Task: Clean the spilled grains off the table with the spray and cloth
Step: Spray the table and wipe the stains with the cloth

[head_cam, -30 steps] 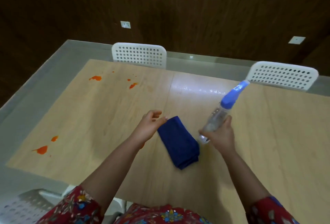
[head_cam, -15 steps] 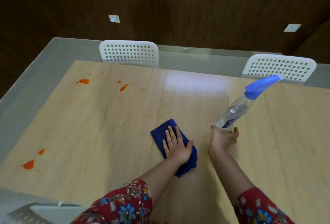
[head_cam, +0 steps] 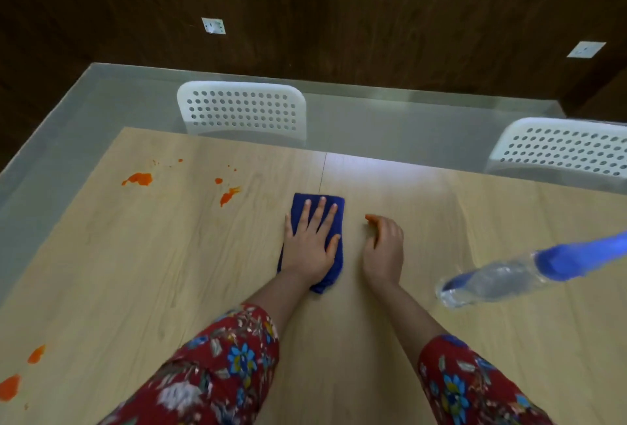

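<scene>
Across the top of the frame I am seeing a dark wood wall [head_cam: 339,0] carrying two pale plates [head_cam: 213,25], and below it two white perforated chairs [head_cam: 242,109] are standing at the far edge of the table [head_cam: 135,272]. Orange spills [head_cam: 139,179] are lying at the upper left of the tabletop, with more [head_cam: 10,387] at the lower left edge of the frame. Nothing is sitting between them and the cloth [head_cam: 334,207], which is lying at centre frame, well right of the upper patch.

I am watching the left hand [head_cam: 307,245] pressing flat on the cloth, palm down, fingers [head_cam: 319,214] straight and spread, blue showing around them. The right hand [head_cam: 383,248] is resting on bare wood just right of the cloth, fingers curling loosely and holding nothing; an orange fleck is showing at its fingertip, and I cannot tell what it is. Red floral sleeves [head_cam: 217,367] are filling the bottom.

At the right edge the bottle [head_cam: 502,277] is showing blurred and steeply tilted, clear body low, blue head pointing right, apart from both hands. I am reading no label or writing anywhere.
</scene>
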`<action>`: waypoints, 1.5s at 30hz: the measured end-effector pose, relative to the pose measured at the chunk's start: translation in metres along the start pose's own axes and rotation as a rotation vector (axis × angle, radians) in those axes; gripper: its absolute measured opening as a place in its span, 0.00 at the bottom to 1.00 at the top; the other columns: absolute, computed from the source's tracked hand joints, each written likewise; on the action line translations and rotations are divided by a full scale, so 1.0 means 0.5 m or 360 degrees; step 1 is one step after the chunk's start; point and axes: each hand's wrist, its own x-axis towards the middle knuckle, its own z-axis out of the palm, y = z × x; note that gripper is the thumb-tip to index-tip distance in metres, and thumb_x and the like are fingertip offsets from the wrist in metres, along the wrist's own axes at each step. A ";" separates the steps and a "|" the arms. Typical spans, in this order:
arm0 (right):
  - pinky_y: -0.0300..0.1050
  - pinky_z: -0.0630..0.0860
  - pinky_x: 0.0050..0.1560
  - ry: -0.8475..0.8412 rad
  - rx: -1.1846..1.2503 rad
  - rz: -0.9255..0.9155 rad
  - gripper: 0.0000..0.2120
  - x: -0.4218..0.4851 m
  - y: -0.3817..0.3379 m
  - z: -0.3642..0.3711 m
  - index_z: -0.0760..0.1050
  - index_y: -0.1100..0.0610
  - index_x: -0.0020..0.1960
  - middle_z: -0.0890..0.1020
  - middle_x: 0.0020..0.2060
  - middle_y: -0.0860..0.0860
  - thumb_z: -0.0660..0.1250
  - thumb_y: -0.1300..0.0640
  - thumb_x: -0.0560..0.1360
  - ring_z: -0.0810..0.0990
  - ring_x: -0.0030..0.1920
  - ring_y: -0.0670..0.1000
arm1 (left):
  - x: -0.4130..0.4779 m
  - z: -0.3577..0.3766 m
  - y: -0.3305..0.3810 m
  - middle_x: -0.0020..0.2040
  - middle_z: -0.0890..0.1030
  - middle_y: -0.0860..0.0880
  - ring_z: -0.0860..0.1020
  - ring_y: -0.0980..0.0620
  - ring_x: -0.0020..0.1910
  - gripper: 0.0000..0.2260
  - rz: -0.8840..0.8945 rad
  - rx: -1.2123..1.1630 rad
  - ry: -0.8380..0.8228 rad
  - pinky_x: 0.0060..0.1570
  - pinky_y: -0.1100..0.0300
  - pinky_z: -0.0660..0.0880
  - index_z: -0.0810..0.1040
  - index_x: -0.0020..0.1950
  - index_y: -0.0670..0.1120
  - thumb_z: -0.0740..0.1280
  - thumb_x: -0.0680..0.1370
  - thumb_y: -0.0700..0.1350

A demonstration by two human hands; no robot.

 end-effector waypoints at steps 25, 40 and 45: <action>0.48 0.49 0.77 0.0005 -0.0502 0.0052 0.22 0.091 -0.049 0.111 0.67 0.55 0.72 0.66 0.74 0.49 0.49 0.53 0.82 0.56 0.77 0.50 | 0.264 -0.059 -0.140 0.80 0.41 0.54 0.40 0.51 0.78 0.25 -0.0139 0.0025 0.0100 0.74 0.38 0.44 0.41 0.79 0.54 0.43 0.83 0.56; 0.45 0.38 0.76 -0.0523 -0.0792 -0.0546 0.31 0.128 -0.237 0.361 0.54 0.52 0.79 0.51 0.79 0.51 0.38 0.46 0.78 0.45 0.79 0.50 | 0.277 -0.153 -0.635 0.80 0.48 0.55 0.46 0.50 0.79 0.23 -0.0801 -0.0075 0.0215 0.74 0.42 0.47 0.49 0.79 0.56 0.46 0.84 0.55; 0.44 0.40 0.76 -0.0452 -0.0841 -0.0511 0.28 0.130 -0.227 0.360 0.58 0.51 0.77 0.54 0.79 0.49 0.43 0.47 0.79 0.48 0.78 0.48 | 0.299 -0.194 -0.799 0.80 0.50 0.54 0.46 0.50 0.78 0.23 -0.1051 -0.0119 0.0259 0.74 0.42 0.47 0.50 0.79 0.56 0.45 0.84 0.55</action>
